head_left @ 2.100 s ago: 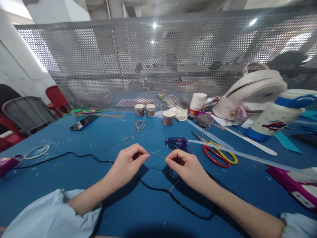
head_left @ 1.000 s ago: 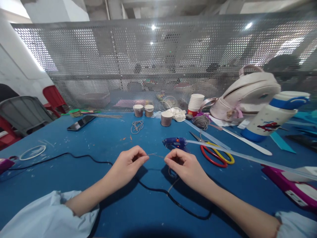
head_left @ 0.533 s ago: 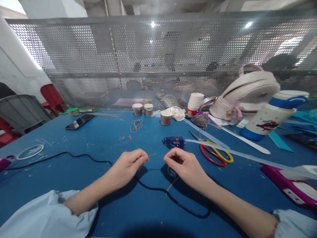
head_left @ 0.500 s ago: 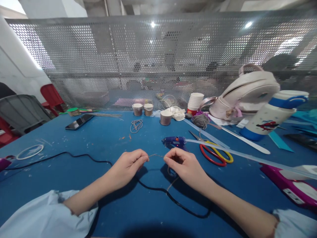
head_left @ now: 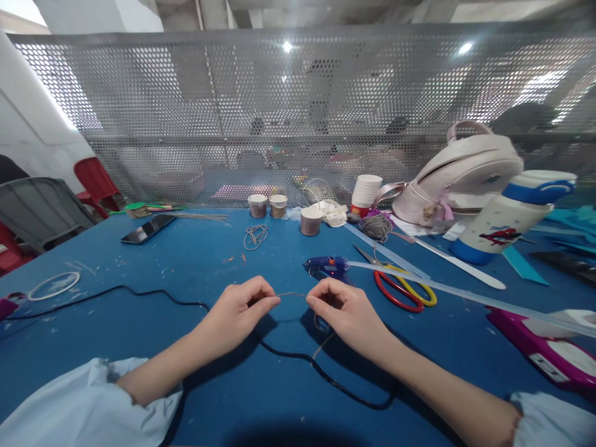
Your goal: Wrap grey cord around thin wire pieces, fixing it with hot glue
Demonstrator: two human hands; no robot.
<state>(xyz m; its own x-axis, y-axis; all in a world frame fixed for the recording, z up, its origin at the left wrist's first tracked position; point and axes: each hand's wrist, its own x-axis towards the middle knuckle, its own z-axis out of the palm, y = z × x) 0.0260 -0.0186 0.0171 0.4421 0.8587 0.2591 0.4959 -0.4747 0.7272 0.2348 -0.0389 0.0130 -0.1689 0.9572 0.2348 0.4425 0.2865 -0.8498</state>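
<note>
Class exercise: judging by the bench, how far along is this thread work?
Done: nothing finished shows. In hand: the left hand and right hand pinch a thin thread stretched between them above the table. Left: the glue gun and scissors lie unused.

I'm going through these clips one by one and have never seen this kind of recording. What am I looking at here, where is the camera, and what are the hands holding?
There is no machine: a camera worn on a person's head looks down at their own two bare hands over a blue table. The left hand and right hand each pinch one end of a thin string stretched between them. Just beyond lie a blue glue gun and red and yellow scissors. A black cable runs under the hands. Farther back stand small spools, paper cups, a pale bag and a bottle. A phone lies to the left.
</note>
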